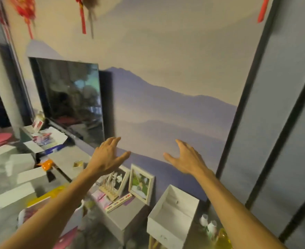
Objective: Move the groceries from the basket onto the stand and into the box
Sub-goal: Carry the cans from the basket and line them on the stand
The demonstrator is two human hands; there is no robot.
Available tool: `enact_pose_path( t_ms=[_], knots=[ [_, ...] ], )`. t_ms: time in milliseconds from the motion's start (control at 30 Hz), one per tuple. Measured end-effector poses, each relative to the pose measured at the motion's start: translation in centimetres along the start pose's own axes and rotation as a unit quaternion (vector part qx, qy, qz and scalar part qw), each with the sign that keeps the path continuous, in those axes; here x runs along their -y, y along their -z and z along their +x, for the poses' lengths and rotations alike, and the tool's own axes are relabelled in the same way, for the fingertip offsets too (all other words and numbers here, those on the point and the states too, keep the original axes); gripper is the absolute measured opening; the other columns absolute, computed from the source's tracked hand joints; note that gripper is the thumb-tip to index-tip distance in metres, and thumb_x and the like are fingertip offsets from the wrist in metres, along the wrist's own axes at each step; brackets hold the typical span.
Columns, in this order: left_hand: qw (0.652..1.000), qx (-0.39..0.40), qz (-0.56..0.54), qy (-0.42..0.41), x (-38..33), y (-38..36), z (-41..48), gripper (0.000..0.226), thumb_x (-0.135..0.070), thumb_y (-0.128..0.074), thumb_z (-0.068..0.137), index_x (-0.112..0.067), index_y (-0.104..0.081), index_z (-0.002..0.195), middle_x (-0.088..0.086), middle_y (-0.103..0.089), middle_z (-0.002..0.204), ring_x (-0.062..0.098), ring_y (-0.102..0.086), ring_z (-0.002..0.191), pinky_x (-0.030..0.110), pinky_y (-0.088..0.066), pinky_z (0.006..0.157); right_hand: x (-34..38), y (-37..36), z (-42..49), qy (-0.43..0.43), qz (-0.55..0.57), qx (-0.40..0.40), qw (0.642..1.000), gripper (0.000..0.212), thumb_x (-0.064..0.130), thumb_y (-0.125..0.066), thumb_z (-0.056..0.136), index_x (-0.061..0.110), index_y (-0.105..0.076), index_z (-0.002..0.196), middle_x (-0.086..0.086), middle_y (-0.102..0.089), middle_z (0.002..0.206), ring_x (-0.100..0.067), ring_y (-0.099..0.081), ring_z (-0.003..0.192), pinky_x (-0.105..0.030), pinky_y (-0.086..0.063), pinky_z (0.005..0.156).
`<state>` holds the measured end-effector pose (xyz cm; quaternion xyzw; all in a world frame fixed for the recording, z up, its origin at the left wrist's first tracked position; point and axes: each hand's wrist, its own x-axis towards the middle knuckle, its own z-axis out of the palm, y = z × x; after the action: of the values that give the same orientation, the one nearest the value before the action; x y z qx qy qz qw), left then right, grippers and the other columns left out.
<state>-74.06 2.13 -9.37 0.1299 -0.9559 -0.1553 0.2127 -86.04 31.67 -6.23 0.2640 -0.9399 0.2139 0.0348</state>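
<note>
Both hands are up in front of the wall, and there's nothing in either one! The left hand (107, 157) hovers at eight o'clock, fingers spread wide. The right hand (185, 159) is at five, just as wide and just as empty. No grocery is gripped, so I read this as the reach between items.

The box (163, 230) sits open between five and six o'clock, just beside the stand (128, 211), and shows bare white inside. What looks like the basket (74, 221) is at seven, half hidden under the left forearm. Its contents are a pink and yellow blur, too smeared to name.

To do this well, drop the hands toward seven, take one item in a full grip and carry it low across to the stand. The stand's far end is crowded: two frames (141, 184) lean on the wall beside a wooden rack (110, 186). That makes the bare grey patch nearest the box the safe landing spot. Bottles (209, 225) stand at five o'clock, right of the box, so mind them.

Around the room, there's a TV (71, 101) at nine, a mountain mural (166, 105) across the wall, and red tassels (81, 15) at eleven.
</note>
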Motion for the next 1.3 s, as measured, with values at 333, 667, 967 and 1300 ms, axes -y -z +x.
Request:
enact_pose_path(
  t_ms=[333,667,967,1300],
  knots=[
    [0.985,-0.053,0.063,0.151,19.9,12.6,-7.7,0.088,-0.078,-0.05,0.091,-0.024,-0.037,0.159,0.007,-0.041,0.164,0.03,-0.047,0.142,0.049,-0.043,0.114,24.0,-10.9,6.6,0.178,0.029,0.056,0.982,0.1,0.078,-0.055,0.093,0.021,-0.022,0.169,-0.005,-0.029,0.174,-0.029,-0.036,0.155,-0.047,-0.038,0.121],
    [0.96,-0.042,0.065,0.27,34.8,16.3,-10.4,0.11,-0.098,-0.033,0.076,-0.026,-0.037,0.159,0.007,-0.041,0.164,0.03,-0.049,0.141,0.052,-0.046,0.111,39.5,-22.6,11.3,0.248,0.017,0.135,0.959,0.1,0.078,-0.056,0.09,0.023,-0.024,0.167,-0.003,-0.033,0.172,-0.029,-0.042,0.151,-0.047,-0.042,0.116],
    [0.939,-0.008,0.038,0.341,45.8,10.4,-9.4,0.097,-0.089,-0.041,0.085,-0.025,-0.039,0.158,0.007,-0.045,0.161,0.029,-0.052,0.138,0.051,-0.048,0.111,45.5,-34.6,18.4,0.279,-0.005,0.227,0.933,0.102,0.082,-0.056,0.089,0.026,-0.023,0.167,-0.002,-0.032,0.172,-0.031,-0.04,0.153,-0.055,-0.043,0.116],
    [0.86,-0.01,-0.013,0.511,56.7,-0.5,-7.4,0.121,-0.104,-0.025,0.07,-0.022,-0.04,0.158,0.008,-0.047,0.158,0.028,-0.053,0.137,0.046,-0.046,0.111,51.8,-52.5,31.5,0.43,-0.069,0.372,0.82,0.102,0.085,-0.062,0.082,0.027,-0.036,0.162,-0.002,-0.042,0.166,-0.026,-0.048,0.146,-0.046,-0.044,0.116]
  ],
)
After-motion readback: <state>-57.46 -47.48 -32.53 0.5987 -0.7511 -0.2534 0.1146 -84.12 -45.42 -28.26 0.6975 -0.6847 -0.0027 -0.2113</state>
